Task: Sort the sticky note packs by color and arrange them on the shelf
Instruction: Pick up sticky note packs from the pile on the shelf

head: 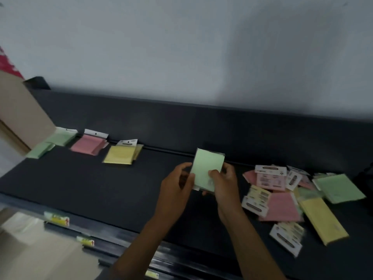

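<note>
both hands: left hand (177,182) + right hand (223,183) pinch green pack (206,170) above shelf (101,178) middle | target: green stack (58,138), back-left corner | advice: lay flat, square edges, clear of pink stack (88,143)

My left hand (177,184) and right hand (224,184) are bare, with no gloves, rings or watch on them. Both forearms are uncovered right down to the lower edge of the view, and no sleeve or cuff shows on either. The picture is too blurred to show my nails.
</note>
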Available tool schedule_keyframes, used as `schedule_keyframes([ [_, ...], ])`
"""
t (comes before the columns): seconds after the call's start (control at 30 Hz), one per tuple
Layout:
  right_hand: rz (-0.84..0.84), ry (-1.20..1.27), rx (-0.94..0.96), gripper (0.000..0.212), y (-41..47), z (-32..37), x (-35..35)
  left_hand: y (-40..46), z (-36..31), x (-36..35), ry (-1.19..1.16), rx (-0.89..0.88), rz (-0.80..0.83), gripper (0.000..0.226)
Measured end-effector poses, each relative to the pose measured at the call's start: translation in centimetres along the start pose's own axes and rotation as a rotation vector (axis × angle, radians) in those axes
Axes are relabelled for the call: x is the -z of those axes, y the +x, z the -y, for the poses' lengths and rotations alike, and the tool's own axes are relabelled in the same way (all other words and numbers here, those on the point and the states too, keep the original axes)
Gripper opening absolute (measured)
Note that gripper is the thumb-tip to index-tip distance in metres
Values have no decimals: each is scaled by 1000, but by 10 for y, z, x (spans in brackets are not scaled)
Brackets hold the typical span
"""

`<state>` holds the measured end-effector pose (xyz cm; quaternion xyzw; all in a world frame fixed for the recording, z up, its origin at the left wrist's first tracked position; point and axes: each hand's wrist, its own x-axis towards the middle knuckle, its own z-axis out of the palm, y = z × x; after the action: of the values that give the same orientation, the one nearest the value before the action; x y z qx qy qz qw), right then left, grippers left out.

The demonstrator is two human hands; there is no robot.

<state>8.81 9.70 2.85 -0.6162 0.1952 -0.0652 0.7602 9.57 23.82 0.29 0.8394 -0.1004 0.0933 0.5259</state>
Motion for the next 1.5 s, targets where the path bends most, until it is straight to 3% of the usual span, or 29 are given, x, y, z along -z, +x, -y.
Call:
schedule_keyframes([
  [0.83,471,-39,-92,22,-137,-89,-417,-70,154,397,218,181,-472,23],
  [0.93,531,-34,-122,23,-154,-97,-444,-84,165,424,233,225,-522,23],
  [1.2,684,-249,93,21,-155,-120,-487,-94,189,449,223,365,-708,33],
  [1.5,737,-222,67,10,-119,-131,-553,-48,220,484,279,433,-705,44],
])
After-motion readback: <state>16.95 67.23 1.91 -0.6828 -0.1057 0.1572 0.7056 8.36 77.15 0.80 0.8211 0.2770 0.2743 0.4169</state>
